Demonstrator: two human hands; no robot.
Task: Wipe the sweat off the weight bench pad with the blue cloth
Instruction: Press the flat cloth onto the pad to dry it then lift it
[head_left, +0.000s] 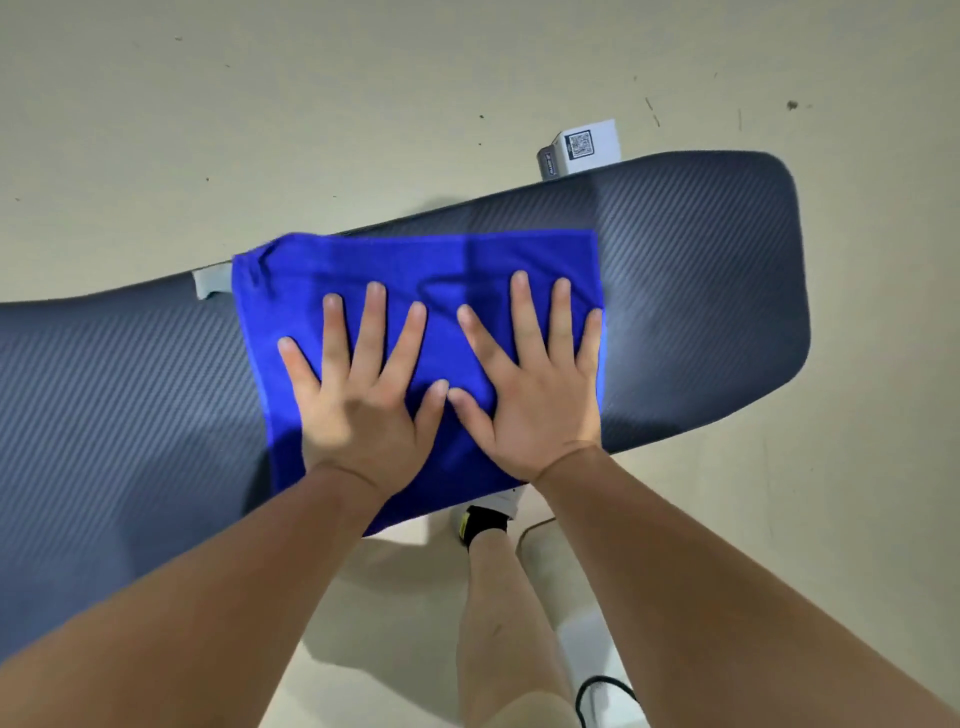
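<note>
The blue cloth (415, 270) lies spread flat across the middle of the dark grey weight bench pad (701, 291), its near corner hanging over the pad's front edge. My left hand (358, 395) presses flat on the cloth's left half with fingers spread. My right hand (535, 389) presses flat on the right half, its little finger at the cloth's right edge. The two thumbs almost touch. Neither hand grips the cloth. The pad runs from the left edge of the view to a rounded end at the right.
A white box with a QR code (587, 148) pokes out behind the pad's far edge. A grey bracket (210, 283) shows at the far edge left of the cloth. My leg and dark shoe (485, 522) stand below the pad on the beige floor.
</note>
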